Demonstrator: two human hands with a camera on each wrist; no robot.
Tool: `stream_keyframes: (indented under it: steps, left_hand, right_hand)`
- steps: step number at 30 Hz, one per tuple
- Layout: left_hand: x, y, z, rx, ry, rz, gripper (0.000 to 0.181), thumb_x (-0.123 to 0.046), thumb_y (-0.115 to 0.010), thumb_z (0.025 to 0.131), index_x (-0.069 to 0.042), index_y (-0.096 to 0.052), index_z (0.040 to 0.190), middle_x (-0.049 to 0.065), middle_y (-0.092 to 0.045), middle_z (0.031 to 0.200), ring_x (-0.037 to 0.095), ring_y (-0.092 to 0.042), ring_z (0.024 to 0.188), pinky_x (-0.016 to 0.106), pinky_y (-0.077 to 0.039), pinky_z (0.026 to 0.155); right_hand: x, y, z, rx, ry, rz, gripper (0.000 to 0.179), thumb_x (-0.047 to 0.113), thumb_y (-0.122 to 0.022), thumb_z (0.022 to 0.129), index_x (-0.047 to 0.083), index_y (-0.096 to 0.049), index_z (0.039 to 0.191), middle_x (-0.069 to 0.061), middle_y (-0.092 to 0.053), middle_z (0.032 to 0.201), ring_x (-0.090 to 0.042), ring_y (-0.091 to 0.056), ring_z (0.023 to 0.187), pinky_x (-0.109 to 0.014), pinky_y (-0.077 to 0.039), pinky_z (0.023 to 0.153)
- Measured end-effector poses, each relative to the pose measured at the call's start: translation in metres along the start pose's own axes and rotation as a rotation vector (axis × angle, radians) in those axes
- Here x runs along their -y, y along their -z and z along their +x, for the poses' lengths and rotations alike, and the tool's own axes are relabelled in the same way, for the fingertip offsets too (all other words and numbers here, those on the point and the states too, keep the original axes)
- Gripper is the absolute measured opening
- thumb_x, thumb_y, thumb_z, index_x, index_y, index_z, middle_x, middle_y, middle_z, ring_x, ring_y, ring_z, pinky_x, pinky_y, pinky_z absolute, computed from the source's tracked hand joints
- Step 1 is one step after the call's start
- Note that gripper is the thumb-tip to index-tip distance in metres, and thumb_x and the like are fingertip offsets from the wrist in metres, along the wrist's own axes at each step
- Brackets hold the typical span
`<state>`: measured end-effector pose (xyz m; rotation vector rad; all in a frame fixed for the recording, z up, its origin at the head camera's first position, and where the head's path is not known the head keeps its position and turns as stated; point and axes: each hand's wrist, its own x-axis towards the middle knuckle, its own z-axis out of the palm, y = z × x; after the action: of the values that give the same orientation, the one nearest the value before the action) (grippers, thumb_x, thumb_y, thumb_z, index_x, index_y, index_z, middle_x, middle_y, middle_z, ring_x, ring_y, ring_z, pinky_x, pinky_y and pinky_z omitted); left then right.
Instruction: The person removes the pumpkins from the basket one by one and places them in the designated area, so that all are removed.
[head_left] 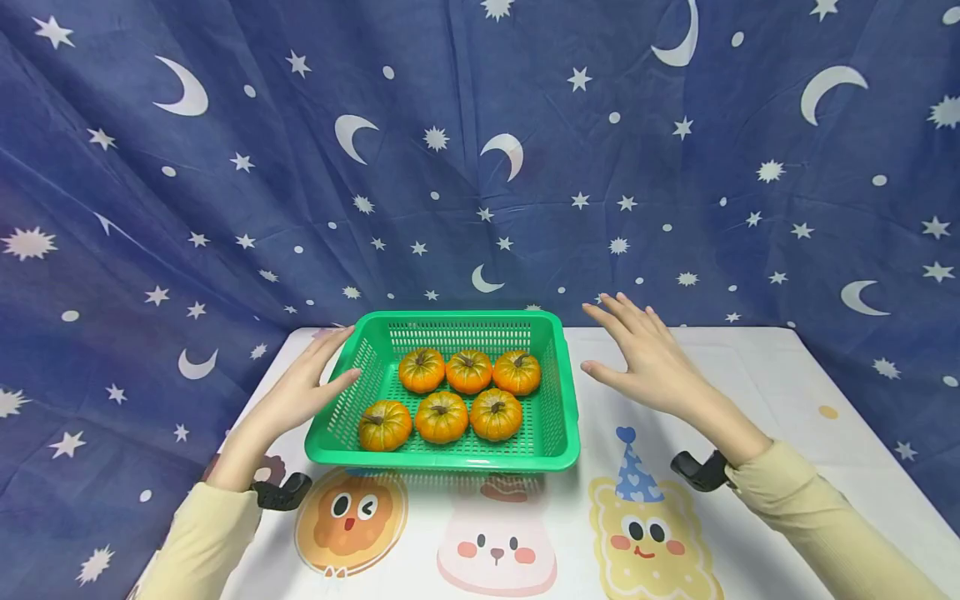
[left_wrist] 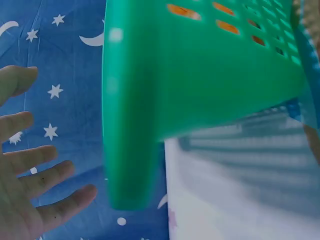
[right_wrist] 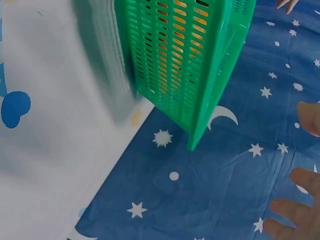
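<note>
A green plastic basket [head_left: 442, 461] with slotted walls stands on the table in the head view. Inside it lie several small orange pumpkins [head_left: 442, 417] in two rows, stems up. My left hand [head_left: 303, 387] is at the basket's left side, fingers extended and thumb apart, holding nothing. In the left wrist view its spread fingers [left_wrist: 37, 165] show apart from the basket wall. To the right of the basket hovers my right hand [head_left: 648, 358], its fingers spread and a gap between it and the rim. The right wrist view catches only its fingertips [right_wrist: 300, 200] at the edge.
A white tablecloth [head_left: 750, 400] with cartoon prints covers the table, among them a yellow biscuit figure [head_left: 645, 542] at front right. Behind and at both sides hangs a blue curtain [head_left: 480, 167] with moons and stars. Each wrist wears a black camera mount [head_left: 701, 471].
</note>
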<state>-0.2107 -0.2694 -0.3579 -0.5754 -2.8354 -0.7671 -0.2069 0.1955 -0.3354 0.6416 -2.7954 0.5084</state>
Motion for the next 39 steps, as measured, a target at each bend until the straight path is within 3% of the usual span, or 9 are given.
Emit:
stream_keyframes:
  steps: [5,13,19,29,39]
  left_hand:
    - [0.008,-0.005,-0.006,-0.022,0.034,-0.025,0.066,-0.027,-0.061,0.093,-0.01,-0.033,0.149,0.022,-0.037,0.149,0.046,-0.031,0.138,0.068,-0.026,0.106]
    - [0.018,-0.01,-0.017,-0.034,0.117,-0.064,0.065,-0.03,-0.058,0.095,-0.007,-0.031,0.149,0.027,-0.036,0.147,0.047,-0.039,0.131,0.064,-0.042,0.096]
    - [0.024,-0.014,-0.024,-0.057,0.166,-0.122,0.063,-0.029,-0.057,0.096,-0.008,-0.032,0.149,0.027,-0.038,0.145,0.047,-0.043,0.128,0.061,-0.044,0.096]
    - [0.033,-0.019,-0.036,-0.081,0.202,-0.145,0.061,-0.028,-0.058,0.095,-0.007,-0.035,0.148,0.025,-0.041,0.143,0.044,-0.056,0.116,0.057,-0.051,0.088]
    - [0.032,-0.027,-0.043,-0.108,0.246,-0.168,0.055,-0.024,-0.056,0.096,-0.007,-0.039,0.145,0.026,-0.055,0.129,0.039,-0.063,0.104,0.046,-0.053,0.081]
  right_hand:
    - [0.003,-0.004,0.005,0.008,0.031,-0.008,0.076,0.042,-0.066,0.086,0.022,-0.032,0.15,-0.014,-0.027,0.157,-0.033,-0.017,0.149,-0.059,-0.011,0.117]
    - [0.006,-0.008,0.014,0.033,0.088,-0.007,0.077,0.038,-0.07,0.084,0.02,-0.034,0.149,-0.015,-0.029,0.156,-0.038,-0.022,0.146,-0.058,-0.014,0.117]
    - [0.008,-0.011,0.022,0.024,0.12,-0.035,0.079,0.038,-0.072,0.081,0.017,-0.036,0.148,-0.014,-0.035,0.153,-0.037,-0.027,0.144,-0.057,-0.019,0.116]
    - [0.015,-0.015,0.033,0.029,0.184,-0.052,0.079,0.037,-0.074,0.08,0.015,-0.039,0.147,-0.016,-0.041,0.149,-0.037,-0.031,0.142,-0.059,-0.024,0.113]
    - [0.021,-0.02,0.044,0.075,0.21,-0.055,0.078,0.035,-0.074,0.08,0.016,-0.039,0.147,-0.017,-0.04,0.149,-0.038,-0.035,0.139,-0.062,-0.03,0.109]
